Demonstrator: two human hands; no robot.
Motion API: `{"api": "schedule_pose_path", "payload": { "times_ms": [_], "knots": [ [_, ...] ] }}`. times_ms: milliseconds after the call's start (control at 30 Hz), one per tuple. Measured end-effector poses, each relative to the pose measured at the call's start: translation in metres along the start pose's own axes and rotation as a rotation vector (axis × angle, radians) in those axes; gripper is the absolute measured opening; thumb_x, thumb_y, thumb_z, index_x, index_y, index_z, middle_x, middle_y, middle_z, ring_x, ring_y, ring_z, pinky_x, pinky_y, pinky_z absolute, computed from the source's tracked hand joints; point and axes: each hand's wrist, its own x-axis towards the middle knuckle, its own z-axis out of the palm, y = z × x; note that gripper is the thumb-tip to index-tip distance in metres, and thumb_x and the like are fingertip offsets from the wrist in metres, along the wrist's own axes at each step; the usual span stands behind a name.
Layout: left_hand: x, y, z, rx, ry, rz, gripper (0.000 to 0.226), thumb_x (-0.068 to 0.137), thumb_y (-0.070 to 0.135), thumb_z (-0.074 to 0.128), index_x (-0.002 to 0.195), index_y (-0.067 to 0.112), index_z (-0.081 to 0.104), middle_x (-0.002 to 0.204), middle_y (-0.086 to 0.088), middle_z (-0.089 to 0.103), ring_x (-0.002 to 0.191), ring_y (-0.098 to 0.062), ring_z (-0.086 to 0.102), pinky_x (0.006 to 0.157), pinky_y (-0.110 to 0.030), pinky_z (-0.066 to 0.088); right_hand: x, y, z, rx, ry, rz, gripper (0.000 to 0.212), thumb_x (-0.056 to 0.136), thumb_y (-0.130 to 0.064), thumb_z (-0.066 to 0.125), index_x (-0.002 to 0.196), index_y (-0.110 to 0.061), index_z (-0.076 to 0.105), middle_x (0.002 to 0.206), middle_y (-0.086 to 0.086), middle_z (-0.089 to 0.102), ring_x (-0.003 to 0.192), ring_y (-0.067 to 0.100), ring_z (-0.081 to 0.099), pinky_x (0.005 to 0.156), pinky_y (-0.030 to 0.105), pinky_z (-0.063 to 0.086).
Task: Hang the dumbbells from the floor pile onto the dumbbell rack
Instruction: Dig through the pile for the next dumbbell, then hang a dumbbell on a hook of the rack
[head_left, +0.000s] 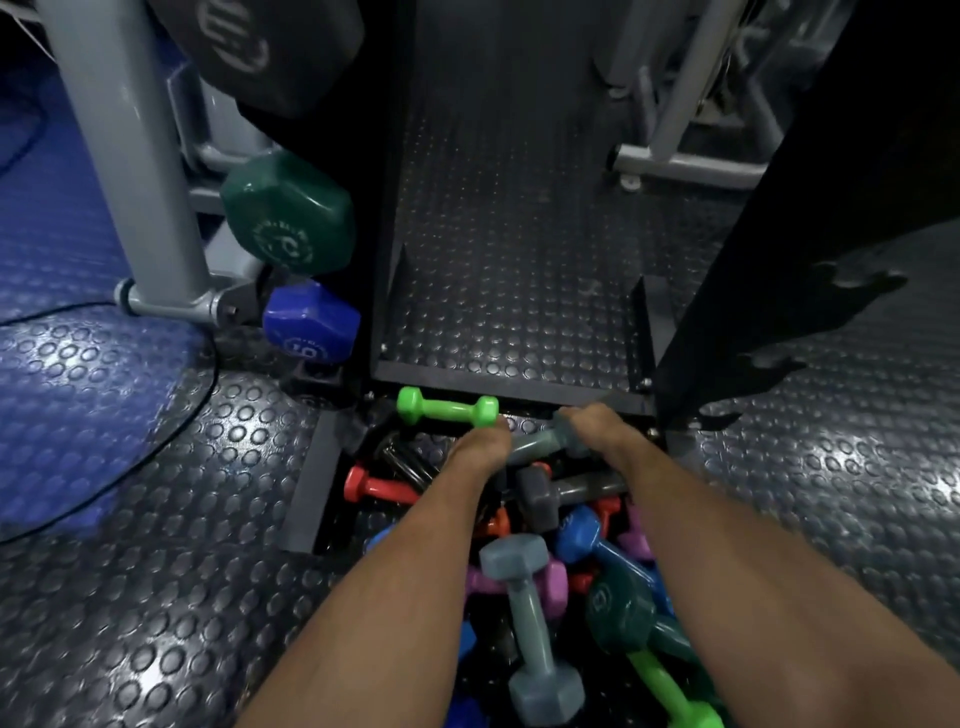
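Note:
A pile of coloured dumbbells (550, 571) lies on the floor between my arms. A bright green dumbbell (447, 409) rests at its far end, a red one (374, 487) at the left, a grey-blue one (530, 613) in front. Both my hands reach into the far part of the pile. My left hand (480, 447) and my right hand (592, 431) are both closed on a grey-green dumbbell (540, 441) lying across between them. The black rack (511, 371) stands just beyond, with a dark green dumbbell (288, 213) and a blue one (309, 325) hanging on its left side.
A grey machine post (130, 156) with its foot stands at the left on blue studded flooring. A black cable (156, 447) curves over the floor there. Another grey machine frame (685, 163) sits at the back right. A black upright (779, 234) rises at the right.

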Motion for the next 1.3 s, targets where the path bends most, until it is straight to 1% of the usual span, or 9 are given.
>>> {"api": "schedule_pose_path", "payload": {
  "times_ms": [133,233,367,467,700,867,1000,1167,1300],
  "knots": [
    [-0.004,0.002,-0.01,-0.095,0.054,0.006,0.065,0.105,0.05,0.037,0.141,-0.001,0.055,0.149,-0.022,0.053,0.137,-0.036,0.05,0.114,-0.038,0.04,0.002,0.005,-0.001,0.148,0.071,0.024,0.047,0.093,-0.043,0.06,0.114,-0.002,0.069,0.103,0.013,0.068,0.091,0.029,0.062,0.09,0.041,0.054],
    [-0.011,0.003,-0.015,-0.183,0.108,0.004,0.066,0.103,0.052,0.04,0.139,-0.001,0.057,0.145,-0.023,0.055,0.134,-0.037,0.053,0.113,-0.04,0.041,0.014,0.025,0.004,0.37,0.149,0.04,0.052,0.075,-0.064,0.063,0.103,-0.021,0.058,0.112,0.018,0.069,0.094,0.033,0.067,0.078,0.046,0.058],
    [-0.042,0.014,-0.024,-0.28,0.213,0.042,0.056,0.104,0.047,0.04,0.134,0.003,0.057,0.136,-0.02,0.061,0.123,-0.037,0.058,0.102,-0.038,0.045,-0.045,-0.003,-0.012,0.566,0.252,0.041,0.031,0.091,-0.037,0.075,0.092,-0.016,0.052,0.109,0.013,0.062,0.083,0.021,0.059,0.064,0.034,0.055],
    [-0.077,0.015,-0.028,-0.388,0.327,0.093,0.047,0.104,0.042,0.044,0.133,0.007,0.051,0.127,-0.018,0.064,0.107,-0.034,0.06,0.087,-0.034,0.043,-0.068,-0.019,-0.028,0.678,0.161,0.045,0.03,0.09,-0.027,0.079,0.103,-0.011,0.057,0.109,0.013,0.061,0.09,0.026,0.063,0.067,0.04,0.06],
    [-0.158,0.01,-0.035,-0.428,0.63,0.171,0.061,0.102,0.04,0.053,0.151,0.004,0.041,0.147,-0.012,0.047,0.13,-0.036,0.042,0.108,-0.048,0.036,-0.118,-0.042,-0.043,0.682,-0.064,0.028,0.038,0.092,-0.031,0.075,0.12,-0.006,0.064,0.116,0.021,0.069,0.096,0.034,0.072,0.075,0.048,0.064],
    [-0.188,-0.01,-0.05,-0.713,0.703,0.147,0.043,0.097,0.042,0.055,0.124,0.01,0.061,0.124,-0.011,0.06,0.113,-0.035,0.054,0.098,-0.045,0.046,-0.159,-0.048,-0.043,0.787,-0.195,-0.085,0.028,0.098,-0.018,0.068,0.121,-0.002,0.07,0.122,0.023,0.069,0.111,0.039,0.067,0.066,0.044,0.063],
    [-0.208,-0.023,-0.064,-1.052,0.703,0.044,0.028,0.098,0.036,0.06,0.109,0.011,0.062,0.101,-0.015,0.067,0.093,-0.033,0.063,0.083,-0.04,0.048,-0.199,-0.08,-0.05,0.57,-0.153,-0.29,0.024,0.089,-0.024,0.079,0.109,-0.013,0.072,0.117,0.012,0.07,0.088,0.02,0.069,0.062,0.035,0.056],
    [-0.234,-0.022,-0.098,-1.37,0.687,0.142,0.028,0.104,0.039,0.052,0.112,0.016,0.067,0.114,-0.013,0.068,0.103,-0.032,0.062,0.092,-0.046,0.05,-0.26,-0.128,-0.075,0.253,-0.154,-0.451,0.06,0.074,-0.023,0.093,0.125,-0.023,0.06,0.115,0.006,0.068,0.094,0.019,0.074,0.072,0.031,0.062],
    [-0.255,-0.01,-0.138,-1.544,0.628,0.278,0.018,0.105,0.028,0.053,0.1,0.027,0.07,0.116,-0.01,0.068,0.101,-0.025,0.062,0.091,-0.042,0.047,-0.304,-0.162,-0.083,0.172,-0.078,-0.635,0.044,0.07,-0.018,0.094,0.108,-0.019,0.071,0.1,0.001,0.074,0.073,0.003,0.07,0.06,0.022,0.056]
  ]
}}
